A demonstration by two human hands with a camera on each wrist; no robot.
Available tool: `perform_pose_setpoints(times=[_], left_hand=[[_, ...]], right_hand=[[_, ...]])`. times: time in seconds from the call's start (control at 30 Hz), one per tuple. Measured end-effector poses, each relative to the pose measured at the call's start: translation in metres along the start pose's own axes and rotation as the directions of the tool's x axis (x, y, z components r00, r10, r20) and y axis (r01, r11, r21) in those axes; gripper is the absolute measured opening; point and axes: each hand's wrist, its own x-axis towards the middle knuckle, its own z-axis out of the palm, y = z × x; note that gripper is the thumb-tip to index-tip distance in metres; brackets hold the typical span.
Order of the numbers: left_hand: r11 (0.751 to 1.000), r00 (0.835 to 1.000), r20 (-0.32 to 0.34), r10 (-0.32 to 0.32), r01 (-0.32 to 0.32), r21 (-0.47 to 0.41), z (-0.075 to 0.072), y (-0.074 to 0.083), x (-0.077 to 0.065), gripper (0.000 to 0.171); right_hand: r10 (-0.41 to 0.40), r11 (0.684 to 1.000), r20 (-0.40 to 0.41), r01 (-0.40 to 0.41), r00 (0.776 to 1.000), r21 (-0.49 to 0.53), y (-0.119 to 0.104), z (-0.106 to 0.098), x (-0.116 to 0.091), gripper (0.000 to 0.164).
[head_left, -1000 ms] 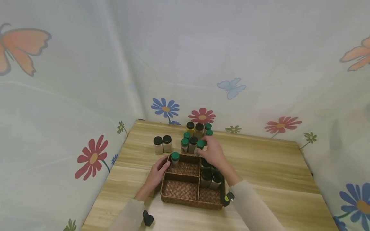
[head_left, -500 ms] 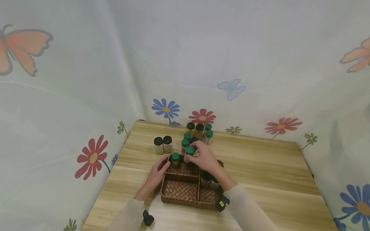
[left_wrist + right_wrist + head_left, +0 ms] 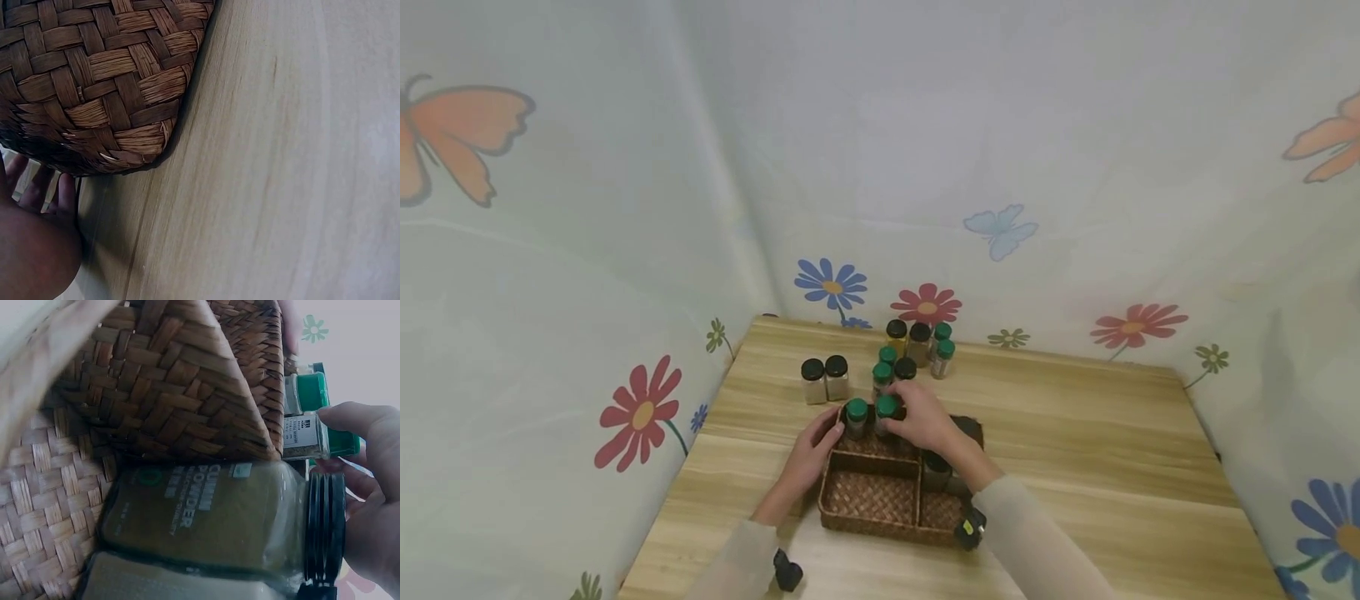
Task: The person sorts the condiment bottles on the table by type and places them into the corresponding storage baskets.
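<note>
My right hand (image 3: 925,423) pinches a small green-capped spice jar (image 3: 886,406) by its cap. The jar stands upright in the back left compartment of a brown woven basket (image 3: 889,527). Beside it on the left is another green-capped spice jar (image 3: 856,409). In the right wrist view, thumb and fingers lie on either side of the green cap, and a printed label faces the camera. My left hand (image 3: 807,457) holds the basket's back left corner; in the left wrist view its fingers (image 3: 39,185) reach along the outer wall.
Black-lidded jars, one a cumin powder jar (image 3: 200,519), fill part of the right compartment, partly hidden by my right arm. Behind the basket stand several green- and black-capped jars (image 3: 919,343). Two black-lidded jars (image 3: 825,381) stand left of them on the wooden table (image 3: 1090,433).
My right hand has brought the green-capped jar from the group behind the basket, left and down into the back left compartment. My left hand has stayed at the corner.
</note>
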Motion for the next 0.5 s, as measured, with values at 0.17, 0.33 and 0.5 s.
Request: perform_pose_setpoints(times=[0.17,0.33,0.5], left_hand=[[1.000,1.000,-0.002,-0.009,0.009,-0.014,0.002,0.002,-0.001,0.055],[1.000,0.999,0.039,-0.017,0.017,-0.015,0.000,0.022,-0.006,0.054],[1.000,0.999,0.048,-0.009,0.009,-0.010,-0.003,0.039,-0.013,0.054]], right_hand=[[0.002,0.998,0.019,-0.001,1.000,-0.061,0.000,0.006,0.003,0.034],[0.013,0.992,0.018,-0.011,1.000,-0.123,0.000,0.012,0.004,0.035],[0.032,0.985,0.022,-0.028,0.999,-0.170,-0.001,0.017,0.003,0.037]])
